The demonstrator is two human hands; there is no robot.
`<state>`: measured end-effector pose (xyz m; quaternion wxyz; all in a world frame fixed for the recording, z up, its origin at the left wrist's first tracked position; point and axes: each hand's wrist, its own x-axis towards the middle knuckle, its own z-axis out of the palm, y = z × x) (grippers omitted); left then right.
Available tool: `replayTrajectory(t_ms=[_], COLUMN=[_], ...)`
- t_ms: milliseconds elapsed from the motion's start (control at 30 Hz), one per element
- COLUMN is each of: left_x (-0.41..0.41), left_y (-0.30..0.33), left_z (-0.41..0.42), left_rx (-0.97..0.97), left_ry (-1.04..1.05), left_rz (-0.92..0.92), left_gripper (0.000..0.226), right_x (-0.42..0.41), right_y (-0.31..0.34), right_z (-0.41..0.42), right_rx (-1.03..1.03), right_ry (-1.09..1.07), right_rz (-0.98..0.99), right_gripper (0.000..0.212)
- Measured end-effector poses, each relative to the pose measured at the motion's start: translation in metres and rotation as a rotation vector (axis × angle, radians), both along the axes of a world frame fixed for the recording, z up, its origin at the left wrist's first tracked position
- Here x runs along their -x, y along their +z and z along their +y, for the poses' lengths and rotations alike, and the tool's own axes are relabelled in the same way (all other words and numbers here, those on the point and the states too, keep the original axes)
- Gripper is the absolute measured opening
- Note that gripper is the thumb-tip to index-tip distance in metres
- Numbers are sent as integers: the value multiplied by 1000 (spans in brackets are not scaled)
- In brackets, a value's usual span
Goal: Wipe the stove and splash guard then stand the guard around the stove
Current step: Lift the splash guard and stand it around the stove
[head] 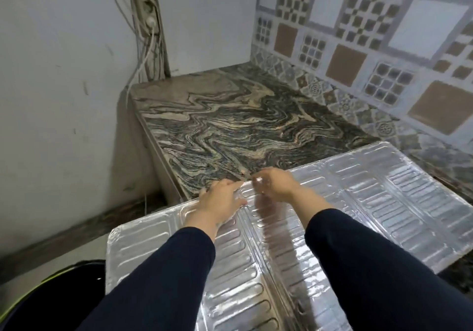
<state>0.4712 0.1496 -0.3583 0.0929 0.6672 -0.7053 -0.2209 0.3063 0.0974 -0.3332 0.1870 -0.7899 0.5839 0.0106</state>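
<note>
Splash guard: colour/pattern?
Shiny silver foil splash guard, embossed with rows of rounded oblong ridges; head view.

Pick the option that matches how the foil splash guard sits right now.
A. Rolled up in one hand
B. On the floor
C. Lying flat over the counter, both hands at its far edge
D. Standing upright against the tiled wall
C: the splash guard lies flat across the counter, with the left hand and right hand at its far edge.

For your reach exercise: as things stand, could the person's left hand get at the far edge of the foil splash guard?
Probably yes: the left hand already rests at the splash guard near its far edge, with nothing visible between them.
</note>
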Motion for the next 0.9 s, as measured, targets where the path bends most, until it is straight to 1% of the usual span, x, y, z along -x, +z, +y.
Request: replayTrajectory(t_ms=[67,167,267,367,467,533,667,767,900], left_x=[2,4,5,5,7,8,5,-2,-13], left_y=[-2,-4,-5,-2,5,17,53,85,130], left_z=[-5,-8,-14,-16,-13,-13,-17,-21,-20], left_rx=[24,29,4,-9,-14,4,88,190,380], left_ry=[-17,-5,12,-30,-55,-60,-45,-39,-50], left_rz=[2,49,37,21,70,92,114,86,87], left_gripper=[55,54,50,49,48,50,54,54,49], right_x=[4,8,11,14,20,24,22,20,18], right_y=[1,5,-1,-1,10,21,52,85,134], right_z=[-12,-21,-26,-28,-27,-26,-25,-21,-4], right_rx=[-16,-48,-31,-50,-43,-14,69,136,334], right_ry=[-4,14,37,3,-31,-42,-46,-37,12], right_rz=[64,50,-56,-160,-263,-296,-350,-353,-408], right_gripper=[32,37,37,31,26,24,27,24,25])
